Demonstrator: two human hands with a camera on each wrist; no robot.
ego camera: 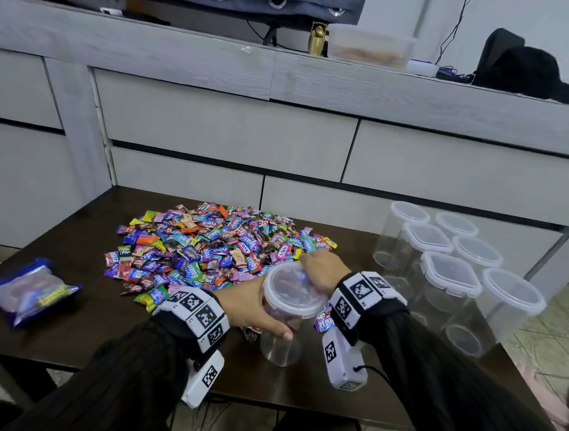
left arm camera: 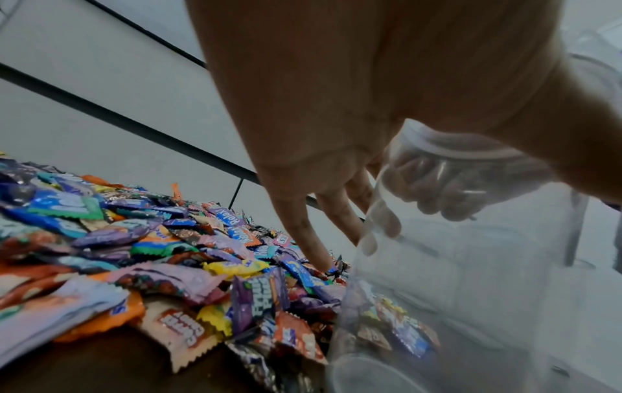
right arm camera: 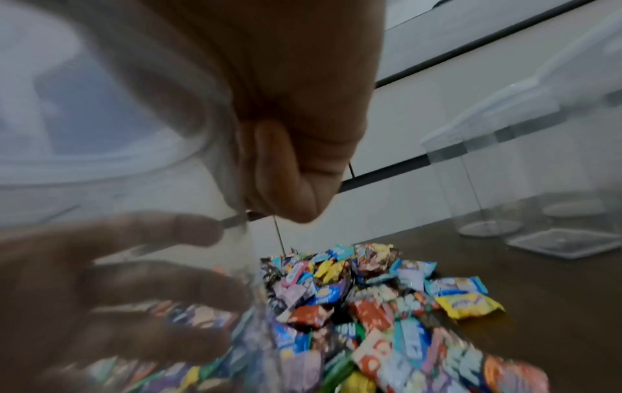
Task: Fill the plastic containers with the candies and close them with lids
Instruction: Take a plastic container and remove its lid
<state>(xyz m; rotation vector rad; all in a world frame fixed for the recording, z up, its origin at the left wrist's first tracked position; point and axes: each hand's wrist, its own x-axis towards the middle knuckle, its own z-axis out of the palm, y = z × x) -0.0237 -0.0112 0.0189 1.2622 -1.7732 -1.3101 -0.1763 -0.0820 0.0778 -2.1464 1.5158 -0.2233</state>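
A clear round container [ego camera: 280,349] stands on the dark table [ego camera: 93,336] just in front of the candy pile [ego camera: 211,250]. My left hand [ego camera: 254,312] grips its side, thumb towards me. A round white-rimmed lid [ego camera: 292,290] sits on its mouth, and my right hand [ego camera: 319,270] holds the lid's far right edge, fingers curled over the rim. In the left wrist view my left hand [left arm camera: 336,106] wraps the container [left arm camera: 471,279], whose lower part looks clear. In the right wrist view my right hand [right arm camera: 296,93] has its thumb bent beside the blurred lid [right arm camera: 84,159].
Several empty lidded containers [ego camera: 444,263], round and square, stand at the table's right. A blue bag of sweets [ego camera: 25,290] lies at the left. Grey drawers [ego camera: 214,133] rise behind the table. Loose candies [right arm camera: 387,305] reach right up to the held container.
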